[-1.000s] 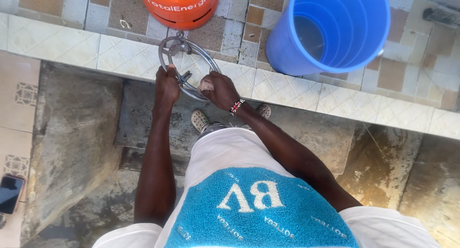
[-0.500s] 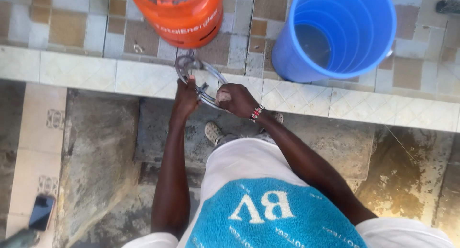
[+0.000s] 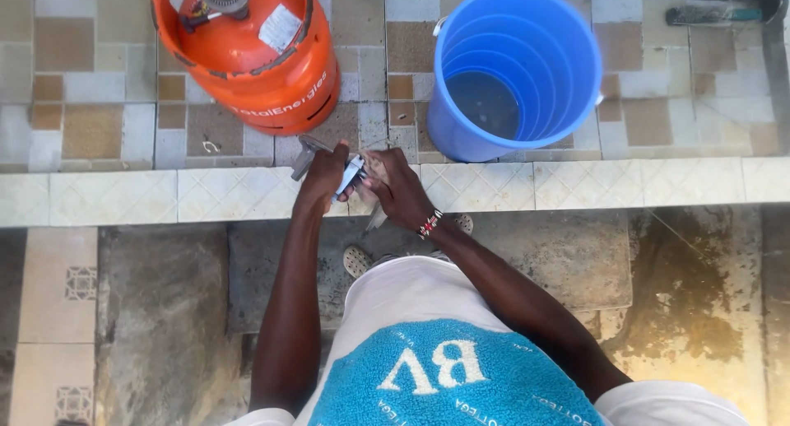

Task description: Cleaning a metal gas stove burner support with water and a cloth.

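Both hands closed on a metal ring stand over the tiled ledge.

Left hand (image 3: 322, 177) gripping the grey metal ring stand (image 3: 309, 153) from the left, right hand (image 3: 397, 189) clamped on its other side; just below an orange gas cylinder (image 3: 247, 55), beside a blue bucket (image 3: 514, 72) holding water, above the pale ledge (image 3: 164, 197).

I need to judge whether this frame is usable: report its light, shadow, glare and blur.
Head view: even daylight, soft shadows, no harsh glare; the cylinder and bucket are sharp; the left hand, right hand and the metal piece between them are slightly smeared; edges bow a little.
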